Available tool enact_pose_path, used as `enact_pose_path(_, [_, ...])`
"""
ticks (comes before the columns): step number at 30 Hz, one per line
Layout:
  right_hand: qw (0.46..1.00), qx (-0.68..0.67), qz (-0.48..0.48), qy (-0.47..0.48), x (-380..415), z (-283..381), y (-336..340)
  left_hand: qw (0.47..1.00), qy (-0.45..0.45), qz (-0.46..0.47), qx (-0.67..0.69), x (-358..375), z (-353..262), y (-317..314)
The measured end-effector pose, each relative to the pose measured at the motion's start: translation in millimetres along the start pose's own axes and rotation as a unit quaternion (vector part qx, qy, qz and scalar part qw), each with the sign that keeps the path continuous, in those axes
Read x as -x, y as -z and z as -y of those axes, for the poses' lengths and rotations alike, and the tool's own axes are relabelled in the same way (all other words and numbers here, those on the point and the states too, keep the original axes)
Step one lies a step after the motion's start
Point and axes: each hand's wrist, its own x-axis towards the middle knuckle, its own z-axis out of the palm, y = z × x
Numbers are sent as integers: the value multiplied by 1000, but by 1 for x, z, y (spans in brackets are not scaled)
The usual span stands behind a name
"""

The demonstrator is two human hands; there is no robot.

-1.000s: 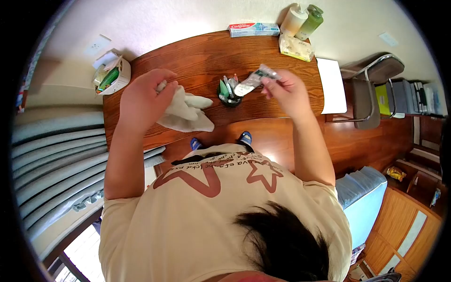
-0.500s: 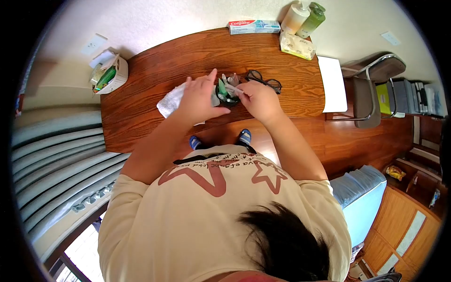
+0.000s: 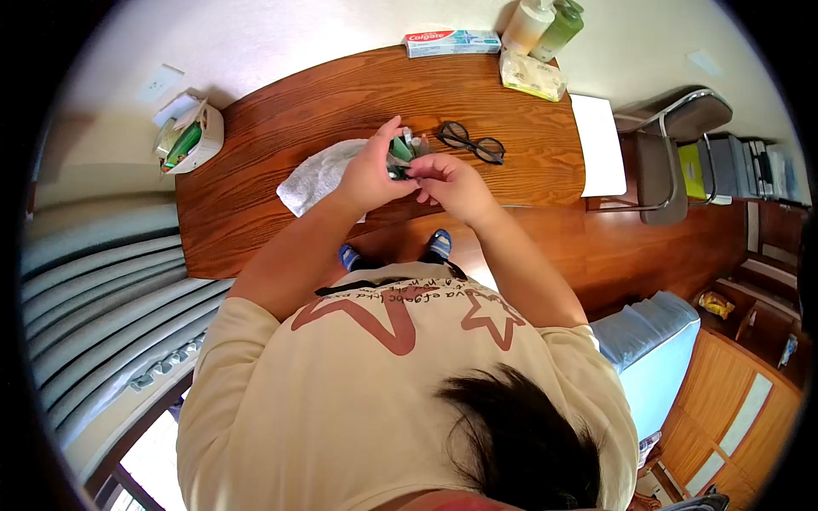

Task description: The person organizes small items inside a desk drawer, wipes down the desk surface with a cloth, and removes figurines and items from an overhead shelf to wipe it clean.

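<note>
A small dark container (image 3: 396, 173) with green and clear items in it sits near the table's front edge, mostly covered by my hands. My left hand (image 3: 372, 175) curves round its left side, thumb below and index finger raised above. At the container's right rim, my right hand (image 3: 456, 186) has its thumb and fingers pinched together; whatever they grip is too small to name. A white towel (image 3: 317, 177) lies crumpled to the left, partly under my left hand. Black-framed glasses (image 3: 471, 143) rest just beyond my right hand.
Along the wall stand a Colgate toothpaste box (image 3: 452, 43), two pump bottles (image 3: 528, 27) and a tissue pack (image 3: 532, 75). A white basket (image 3: 206, 146) of items is at the table's left end. White paper (image 3: 598, 145) lies at the right end, beside a chair (image 3: 660, 166).
My left hand has closed in round the container. My right hand has moved left and down to its near rim; the pale piece it pinched no longer shows. The view has shifted slightly.
</note>
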Motion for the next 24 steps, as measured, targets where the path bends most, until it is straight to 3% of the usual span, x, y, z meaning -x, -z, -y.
enact_pose_path(4, [988, 30, -117, 92, 1, -3, 36, 999, 26, -27, -35, -1, 6, -11])
enact_pose_path(5, [981, 57, -168, 78, -5, -14, 58, 997, -14, -33, -69, -1, 7, -10])
enact_pose_path(6, [939, 189, -250, 140, -4, -16, 71, 993, -54, -39, -102, -1, 7, -10])
enact_pose_path(7, [897, 337, -284, 40, -2, -12, 86, 993, -53, -39, -102, -1, 3, -9])
enact_pose_path(9, [759, 537, -365, 46, -9, -35, 103, 994, -22, -74, -78, -2, -5, -4])
enact_pose_path(10, [760, 536, -365, 46, -10, -43, 109, 994, -21, -73, -79, -4, -4, -3])
enact_pose_path(12, [709, 634, -309, 10, -10, -53, 117, 990, -44, -50, -126, -10, -5, 3])
enact_pose_path(15, [726, 618, -301, 30, -9, -56, 124, 987, -30, -5, -156, -13, -19, 10])
enact_pose_path(19, [739, 620, -264, 8, -7, -59, 126, 975, -34, -17, -217, -12, -16, 5])
enact_pose_path(21, [741, 610, -264, 95, -2, -59, 125, 957, -63, -52, -280, -11, -15, 4])
enact_pose_path(24, [733, 616, -266, 110, 6, -54, 115, 955, -63, -50, -286, -10, -19, 0])
